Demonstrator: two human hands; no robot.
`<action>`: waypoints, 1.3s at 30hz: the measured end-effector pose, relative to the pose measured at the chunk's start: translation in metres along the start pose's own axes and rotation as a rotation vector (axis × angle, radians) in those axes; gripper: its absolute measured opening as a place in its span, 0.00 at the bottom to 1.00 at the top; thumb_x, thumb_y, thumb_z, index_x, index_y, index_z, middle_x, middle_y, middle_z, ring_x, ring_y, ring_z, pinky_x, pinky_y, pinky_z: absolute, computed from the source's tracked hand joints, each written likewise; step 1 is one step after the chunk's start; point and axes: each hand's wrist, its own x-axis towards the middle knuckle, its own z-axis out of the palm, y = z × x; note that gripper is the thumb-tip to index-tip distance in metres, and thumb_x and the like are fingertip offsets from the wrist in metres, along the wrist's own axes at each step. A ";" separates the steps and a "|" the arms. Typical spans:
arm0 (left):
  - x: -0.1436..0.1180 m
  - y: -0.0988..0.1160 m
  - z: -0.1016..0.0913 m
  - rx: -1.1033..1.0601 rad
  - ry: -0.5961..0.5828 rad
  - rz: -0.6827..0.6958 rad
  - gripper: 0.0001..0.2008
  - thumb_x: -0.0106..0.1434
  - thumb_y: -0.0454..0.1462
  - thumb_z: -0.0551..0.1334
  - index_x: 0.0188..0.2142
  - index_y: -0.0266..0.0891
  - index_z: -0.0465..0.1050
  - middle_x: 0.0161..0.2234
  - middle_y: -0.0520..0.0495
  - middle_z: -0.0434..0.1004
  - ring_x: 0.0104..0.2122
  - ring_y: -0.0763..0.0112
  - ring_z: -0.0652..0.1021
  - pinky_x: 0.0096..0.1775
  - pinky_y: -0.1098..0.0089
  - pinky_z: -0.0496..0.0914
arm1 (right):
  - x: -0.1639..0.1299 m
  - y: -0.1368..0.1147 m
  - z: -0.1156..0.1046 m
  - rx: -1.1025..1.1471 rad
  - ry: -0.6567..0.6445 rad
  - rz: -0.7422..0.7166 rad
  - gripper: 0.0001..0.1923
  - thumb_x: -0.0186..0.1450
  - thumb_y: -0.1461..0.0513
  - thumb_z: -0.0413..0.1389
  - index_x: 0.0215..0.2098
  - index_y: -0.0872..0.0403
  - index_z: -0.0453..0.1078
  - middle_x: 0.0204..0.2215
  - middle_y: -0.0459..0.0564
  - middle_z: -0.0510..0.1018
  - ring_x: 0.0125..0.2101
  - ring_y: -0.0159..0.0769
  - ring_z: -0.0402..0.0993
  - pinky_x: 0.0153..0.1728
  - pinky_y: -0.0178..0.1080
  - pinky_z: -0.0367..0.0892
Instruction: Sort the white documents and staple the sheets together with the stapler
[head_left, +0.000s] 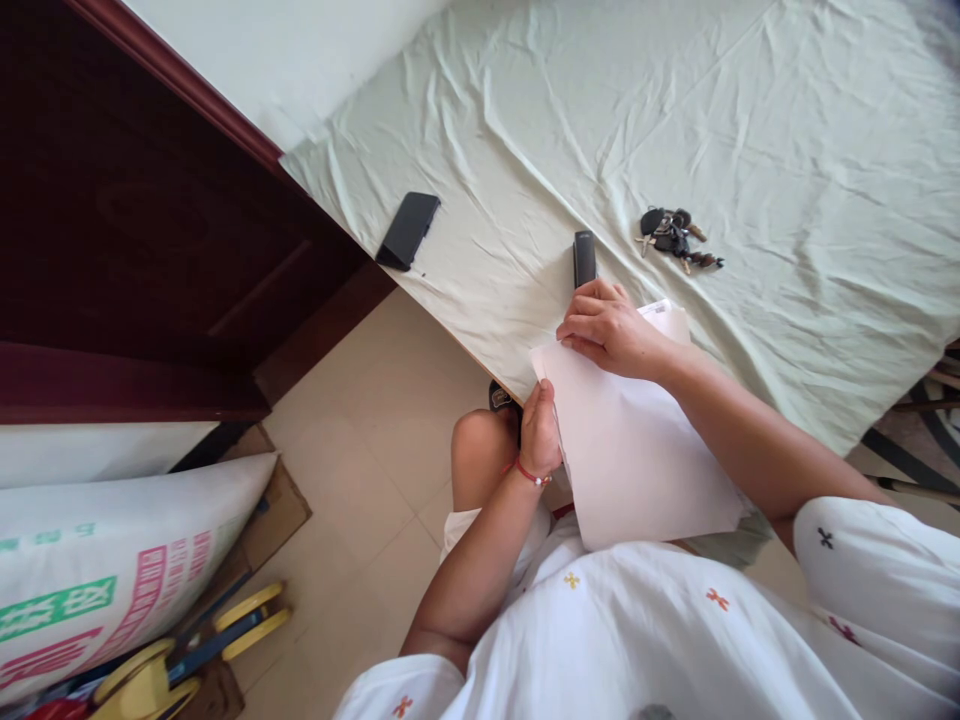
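White sheets of paper [637, 460] lie across my lap and over the table's near edge, the top one blank. My left hand [541, 430], with a red string bracelet at its wrist, grips their left edge, thumb on top and fingers underneath. Over the upper left corner of the sheets, my right hand [611, 325] has its fingers curled and pressed together on the paper edge. Just beyond its knuckles lies a slim black object that looks like a stapler [584, 256], its near end hidden by the hand. Another printed sheet [664, 312] peeks out behind the right wrist.
A pale green cloth [525, 150] with wrinkles covers the table. On it lie a black phone-like case [409, 231] at the left edge and a bunch of keys [675, 238] at the right. A printed white sack [112, 560] and yellow-wheeled item [154, 680] stand on the floor.
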 end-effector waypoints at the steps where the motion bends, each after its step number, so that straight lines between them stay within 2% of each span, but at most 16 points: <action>1: 0.000 0.000 0.000 0.004 -0.004 -0.002 0.27 0.63 0.55 0.71 0.52 0.39 0.83 0.58 0.39 0.83 0.67 0.49 0.74 0.68 0.55 0.68 | 0.000 0.000 0.000 0.004 -0.005 0.004 0.14 0.77 0.58 0.52 0.40 0.51 0.78 0.38 0.55 0.80 0.51 0.50 0.68 0.52 0.53 0.59; 5: -0.001 0.000 -0.001 0.016 -0.006 -0.003 0.27 0.64 0.56 0.70 0.53 0.40 0.83 0.59 0.40 0.82 0.68 0.49 0.73 0.69 0.54 0.67 | 0.001 0.000 0.001 0.016 -0.014 0.014 0.13 0.77 0.58 0.52 0.40 0.50 0.79 0.38 0.55 0.80 0.50 0.50 0.69 0.52 0.53 0.60; 9: -0.001 -0.001 -0.002 0.066 0.057 0.005 0.27 0.65 0.56 0.69 0.53 0.39 0.83 0.59 0.39 0.82 0.69 0.50 0.72 0.70 0.55 0.66 | 0.001 0.000 0.002 0.018 0.018 0.024 0.13 0.76 0.57 0.53 0.41 0.51 0.79 0.38 0.55 0.80 0.49 0.50 0.69 0.52 0.54 0.60; 17: -0.001 -0.002 -0.004 0.093 0.066 0.034 0.29 0.64 0.58 0.69 0.52 0.39 0.83 0.57 0.40 0.84 0.61 0.52 0.80 0.66 0.56 0.71 | 0.001 -0.007 0.003 -0.006 0.102 0.007 0.16 0.76 0.55 0.53 0.38 0.50 0.81 0.42 0.56 0.79 0.52 0.52 0.65 0.52 0.55 0.59; 32: -0.001 -0.002 -0.003 0.011 0.066 -0.019 0.28 0.64 0.57 0.69 0.53 0.39 0.82 0.57 0.39 0.84 0.64 0.48 0.77 0.66 0.55 0.71 | 0.004 -0.020 0.001 0.022 0.040 0.002 0.16 0.77 0.54 0.53 0.38 0.48 0.81 0.38 0.52 0.83 0.51 0.49 0.69 0.55 0.55 0.56; 39: -0.001 -0.006 -0.009 0.076 0.042 0.011 0.25 0.64 0.53 0.71 0.54 0.42 0.80 0.56 0.42 0.84 0.63 0.53 0.78 0.65 0.58 0.70 | 0.009 -0.018 0.007 0.021 0.019 0.000 0.16 0.78 0.55 0.52 0.41 0.48 0.81 0.40 0.52 0.84 0.52 0.50 0.68 0.55 0.55 0.56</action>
